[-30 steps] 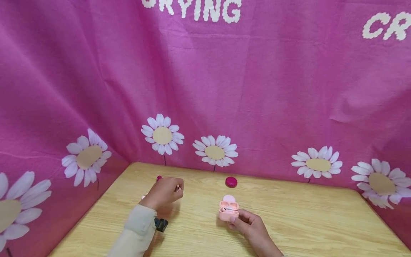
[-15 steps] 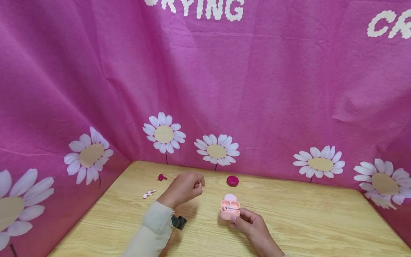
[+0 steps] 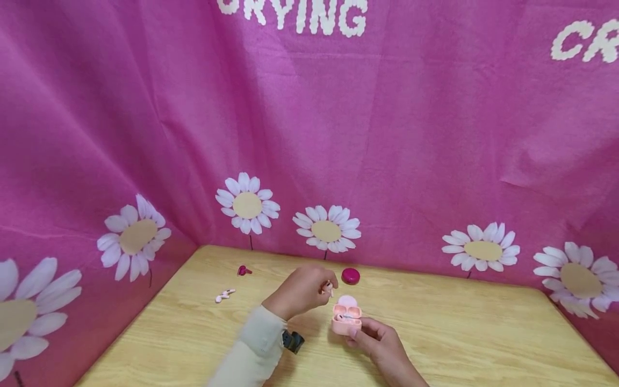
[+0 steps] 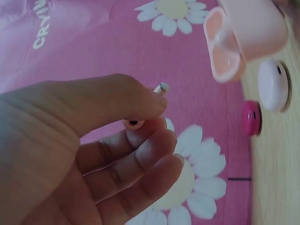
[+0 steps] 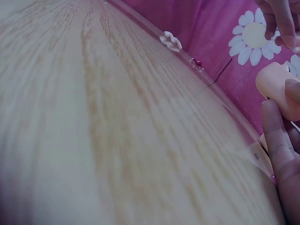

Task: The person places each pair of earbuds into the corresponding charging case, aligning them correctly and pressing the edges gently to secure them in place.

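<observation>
My left hand [image 3: 301,293] pinches a pale pink earbud [image 3: 328,289] between thumb and fingertips, just above and left of a peach earbud case [image 3: 346,327]. In the left wrist view the earbud's stem [image 4: 161,89] pokes out past the thumb, and much of its body is hidden. With its lid up, the case is held off the table by my right hand [image 3: 379,343], thumb at the front. One earbud [image 3: 340,317] sits in the case's left side. Seen from the right wrist, fingers wrap the peach case [image 5: 276,89].
Behind the peach case lie a pale pink round case [image 3: 347,300] and a magenta round case [image 3: 350,276]. On the left of the wooden table [image 3: 459,328] are pale pink earbuds [image 3: 224,295] and magenta earbuds [image 3: 244,270]. A magenta daisy-print cloth [image 3: 401,161] hangs behind.
My left hand has moved right with the earbud, from near the loose earbuds to beside the peach case. The right hand and case stay nearly still.
</observation>
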Demonstrator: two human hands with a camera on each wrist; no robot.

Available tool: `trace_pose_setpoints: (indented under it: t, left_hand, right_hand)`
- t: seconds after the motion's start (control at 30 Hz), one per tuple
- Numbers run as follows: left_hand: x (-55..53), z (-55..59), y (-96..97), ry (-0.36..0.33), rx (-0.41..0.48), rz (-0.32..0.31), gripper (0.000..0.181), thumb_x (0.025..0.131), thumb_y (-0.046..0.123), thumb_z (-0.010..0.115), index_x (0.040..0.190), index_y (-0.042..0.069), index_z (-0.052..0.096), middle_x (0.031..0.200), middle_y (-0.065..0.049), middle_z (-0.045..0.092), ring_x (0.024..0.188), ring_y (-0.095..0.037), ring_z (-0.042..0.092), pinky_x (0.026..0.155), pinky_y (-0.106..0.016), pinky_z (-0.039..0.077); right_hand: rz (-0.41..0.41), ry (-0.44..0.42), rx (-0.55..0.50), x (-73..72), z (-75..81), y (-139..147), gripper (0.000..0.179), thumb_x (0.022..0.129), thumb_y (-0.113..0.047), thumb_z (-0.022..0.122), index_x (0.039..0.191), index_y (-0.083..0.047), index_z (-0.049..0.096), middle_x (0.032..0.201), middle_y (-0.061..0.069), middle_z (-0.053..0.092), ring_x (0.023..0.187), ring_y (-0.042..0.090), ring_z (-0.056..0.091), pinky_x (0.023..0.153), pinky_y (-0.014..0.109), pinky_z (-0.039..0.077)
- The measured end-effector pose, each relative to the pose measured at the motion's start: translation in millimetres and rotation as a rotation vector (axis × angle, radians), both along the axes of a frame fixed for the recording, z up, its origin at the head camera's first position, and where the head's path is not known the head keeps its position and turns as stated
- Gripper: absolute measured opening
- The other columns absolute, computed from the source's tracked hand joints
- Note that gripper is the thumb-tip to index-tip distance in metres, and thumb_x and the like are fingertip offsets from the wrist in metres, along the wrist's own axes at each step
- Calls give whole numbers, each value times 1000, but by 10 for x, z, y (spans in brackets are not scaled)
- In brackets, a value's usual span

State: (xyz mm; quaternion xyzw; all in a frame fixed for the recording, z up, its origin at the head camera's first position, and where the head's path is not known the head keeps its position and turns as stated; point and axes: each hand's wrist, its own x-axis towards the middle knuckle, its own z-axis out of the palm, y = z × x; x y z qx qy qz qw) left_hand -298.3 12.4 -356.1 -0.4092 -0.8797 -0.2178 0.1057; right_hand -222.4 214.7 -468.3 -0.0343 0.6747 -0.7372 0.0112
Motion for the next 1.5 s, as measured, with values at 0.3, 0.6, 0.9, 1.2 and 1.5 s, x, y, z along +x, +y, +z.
trace_pose_setpoints:
  t: [0.3, 0.6, 0.9, 1.2, 1.5]
  left_hand:
    - [75, -60, 260, -40, -46, -20, 12, 82, 10, 74, 93, 14, 73, 73, 11, 56, 66, -4, 46, 60, -17, 40]
    - [95, -149, 308, -79, 9, -77, 9, 82, 13, 77, 90, 12, 73, 73, 13, 57, 66, -3, 48, 60, -14, 42]
    - [83, -153, 289, -117, 32, -118, 10, 83, 7, 75, 92, 12, 73, 73, 11, 56, 65, -3, 45, 58, -14, 41]
    - [77, -173, 294, -87, 12, -155, 6, 86, 16, 74, 91, 12, 74, 73, 12, 57, 66, 0, 46, 59, -12, 40]
    - [95, -165, 301, -37, 2, -191, 19, 95, 13, 59, 84, 12, 74, 70, 13, 57, 61, 2, 43, 60, -11, 39]
  right_hand:
    - [70, 21, -61, -13, -28, 23, 38, 91, -8, 65, 119, 16, 55, 100, 7, 66, 89, 14, 66, 84, 33, 54]
    - [78, 58, 25, 0, -25, 29, 42, 92, -14, 65, 124, 12, 56, 111, 11, 66, 93, 12, 65, 85, 32, 54]
    - [50, 29, -19, -11, -6, 31, 42, 91, -10, 66, 122, 15, 54, 104, 9, 66, 92, 14, 65, 85, 33, 54]
    - [54, 40, 15, -4, -7, 26, 42, 92, -12, 64, 124, 13, 54, 108, 9, 66, 92, 12, 65, 84, 31, 54]
    - [71, 23, -18, -16, -18, 31, 43, 92, -10, 64, 125, 15, 52, 106, 6, 66, 93, 12, 65, 85, 31, 54]
